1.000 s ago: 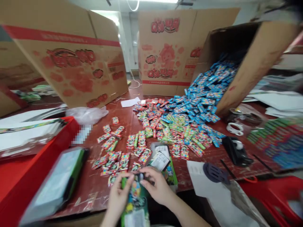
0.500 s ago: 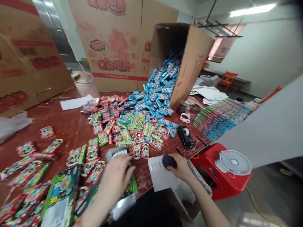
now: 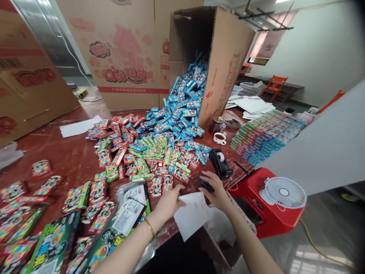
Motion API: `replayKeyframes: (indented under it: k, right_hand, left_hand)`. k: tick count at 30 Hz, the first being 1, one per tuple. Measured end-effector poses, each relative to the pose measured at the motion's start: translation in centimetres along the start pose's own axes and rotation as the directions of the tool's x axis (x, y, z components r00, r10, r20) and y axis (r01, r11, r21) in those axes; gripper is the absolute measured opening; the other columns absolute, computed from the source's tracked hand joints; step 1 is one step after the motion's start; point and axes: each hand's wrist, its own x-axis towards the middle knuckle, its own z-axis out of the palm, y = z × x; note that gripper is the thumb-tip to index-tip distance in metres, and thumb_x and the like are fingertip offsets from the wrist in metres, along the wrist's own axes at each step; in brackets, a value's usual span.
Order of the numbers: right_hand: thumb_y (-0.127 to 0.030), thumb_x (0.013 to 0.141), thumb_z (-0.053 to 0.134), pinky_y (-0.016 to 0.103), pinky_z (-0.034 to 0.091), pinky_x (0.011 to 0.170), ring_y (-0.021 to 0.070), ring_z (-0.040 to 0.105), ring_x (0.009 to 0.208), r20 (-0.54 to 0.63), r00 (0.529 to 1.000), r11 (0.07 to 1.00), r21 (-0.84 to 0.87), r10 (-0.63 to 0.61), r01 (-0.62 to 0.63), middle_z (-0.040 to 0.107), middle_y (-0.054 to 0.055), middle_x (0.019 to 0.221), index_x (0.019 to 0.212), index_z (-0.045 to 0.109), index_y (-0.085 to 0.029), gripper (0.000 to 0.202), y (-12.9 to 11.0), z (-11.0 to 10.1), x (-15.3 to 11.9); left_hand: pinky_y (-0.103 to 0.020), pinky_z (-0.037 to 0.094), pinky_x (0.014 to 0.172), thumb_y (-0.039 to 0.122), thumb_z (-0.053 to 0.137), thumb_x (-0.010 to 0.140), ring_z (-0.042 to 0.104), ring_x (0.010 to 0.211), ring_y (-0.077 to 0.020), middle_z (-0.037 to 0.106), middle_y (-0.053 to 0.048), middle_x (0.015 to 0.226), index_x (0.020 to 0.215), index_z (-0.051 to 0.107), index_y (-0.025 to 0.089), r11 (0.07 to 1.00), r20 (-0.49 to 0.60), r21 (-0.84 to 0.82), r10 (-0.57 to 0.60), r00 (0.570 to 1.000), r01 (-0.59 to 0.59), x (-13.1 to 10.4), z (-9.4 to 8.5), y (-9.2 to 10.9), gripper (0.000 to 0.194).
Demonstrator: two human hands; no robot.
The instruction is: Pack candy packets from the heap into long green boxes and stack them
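My left hand [image 3: 168,203], a bracelet on its wrist, pinches the upper left part of a white sheet of paper [image 3: 191,215] at the table's front edge. Faint print shows on the sheet. Just beyond the paper, my right hand [image 3: 215,190] is closed on a dark rounded lump [image 3: 205,183]; its exact kind I cannot make out. Left of my left hand lie flat green-and-black printed packages [image 3: 114,236] with white labels, partly in clear plastic. Small red and green candy packets [image 3: 161,184] lie just beyond my left hand.
A tipped carton [image 3: 219,64] spills blue packets [image 3: 185,106] onto the red-brown table. A black tape dispenser [image 3: 221,163] and a white cup [image 3: 219,138] stand to the right. Below the edge are an open box [image 3: 218,243] and a red stool [image 3: 273,213] bearing a white fan [image 3: 285,192].
My left hand has moved right from the green packages to the paper and taken hold of it. My right hand has lifted the dark lump off the sheet. The view has shifted right.
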Motion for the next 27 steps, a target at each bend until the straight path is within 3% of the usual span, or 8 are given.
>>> replayKeyframes:
  k: [3,7,10,13,16,19,24,27]
  right_hand:
    - [-0.036,0.087,0.054,0.039,0.039,0.098,0.0222,0.051,0.115,0.163,0.986,0.927,0.374,-0.025,-0.038,0.059,0.009,0.121,0.118,0.057,-0.024,0.033,-2.4,-1.3,0.0]
    - [-0.035,0.069,0.074,0.029,0.049,0.073,0.0183,0.062,0.086,0.278,0.957,0.848,0.486,0.081,-0.213,0.065,0.005,0.099,0.124,0.051,-0.023,0.061,-4.7,-1.3,0.3]
    - [-0.037,0.068,0.072,0.021,0.041,0.047,0.012,0.055,0.055,0.369,0.902,0.74,0.538,0.222,-0.403,0.061,-0.001,0.069,0.105,0.06,-0.019,0.043,-5.3,-0.2,0.5]
    - [-0.043,0.064,0.073,0.02,0.033,0.041,0.0093,0.048,0.045,0.453,0.852,0.681,0.539,0.261,-0.495,0.058,-0.002,0.058,0.077,0.063,-0.016,0.031,-5.7,0.5,0.6]
    - [-0.047,0.064,0.071,0.02,0.032,0.04,0.0087,0.045,0.043,0.467,0.846,0.694,0.519,0.258,-0.499,0.055,-0.003,0.052,0.065,0.06,-0.016,0.033,-6.2,0.9,0.4]
    - [-0.049,0.068,0.068,0.021,0.033,0.043,0.0094,0.046,0.045,0.438,0.865,0.723,0.512,0.246,-0.464,0.054,-0.003,0.052,0.063,0.058,-0.016,0.034,-6.9,1.3,0.2]
    - [-0.045,0.075,0.061,0.023,0.037,0.049,0.012,0.05,0.051,0.38,0.901,0.794,0.472,0.208,-0.383,0.055,-0.002,0.055,0.064,0.058,-0.017,0.03,-8.0,1.7,-0.1]
    - [-0.037,0.075,0.064,0.024,0.042,0.059,0.0157,0.057,0.066,0.328,0.934,0.819,0.492,0.14,-0.295,0.063,0.002,0.072,0.079,0.063,-0.018,0.019,-8.9,1.5,0.0]
  left_hand:
    - [-0.027,0.042,0.066,0.022,0.073,0.067,0.062,0.077,-0.0218,0.065,-0.003,0.086,0.107,0.057,0.02,0.996,0.021,-0.084,-0.032,0.999,0.033,-0.2,-1.7,0.0,0.043]
    - [-0.024,0.039,0.059,0.025,0.076,0.062,0.06,0.071,-0.0199,0.064,0.0,0.077,0.102,0.06,0.021,0.978,0.068,-0.203,-0.038,0.997,0.051,-1.0,-3.8,1.1,0.043]
    - [-0.022,0.037,0.053,0.029,0.076,0.061,0.058,0.063,-0.0171,0.062,0.002,0.071,0.096,0.06,0.019,0.948,0.132,-0.31,-0.034,0.991,0.074,-2.2,-5.1,1.8,0.04]
    - [-0.02,0.033,0.045,0.037,0.074,0.064,0.052,0.053,-0.0135,0.059,0.004,0.062,0.085,0.059,0.017,0.91,0.207,-0.399,-0.026,0.978,0.108,-3.7,-6.4,1.8,0.033]
    - [-0.02,0.03,0.046,0.043,0.066,0.072,0.046,0.052,-0.0115,0.052,0.005,0.057,0.075,0.059,0.016,0.904,0.192,-0.414,-0.031,0.981,0.11,-5.2,-7.5,1.2,0.028]
    - [-0.021,0.026,0.048,0.046,0.052,0.083,0.039,0.05,-0.0108,0.043,0.006,0.052,0.062,0.055,0.016,0.93,0.12,-0.356,-0.045,0.992,0.085,-6.7,-8.1,0.9,0.037]
    - [-0.022,0.037,0.06,0.037,0.067,0.074,0.054,0.07,-0.0164,0.062,0.001,0.077,0.09,0.06,0.019,0.914,-0.099,-0.406,-0.04,0.994,-0.004,-8.5,-8.1,1.0,0.024]
    - [-0.022,0.037,0.059,0.034,0.067,0.075,0.055,0.067,-0.0168,0.064,0.0,0.075,0.087,0.062,0.019,0.913,-0.162,-0.406,-0.097,0.982,0.023,-9.2,-8.1,1.2,0.02]
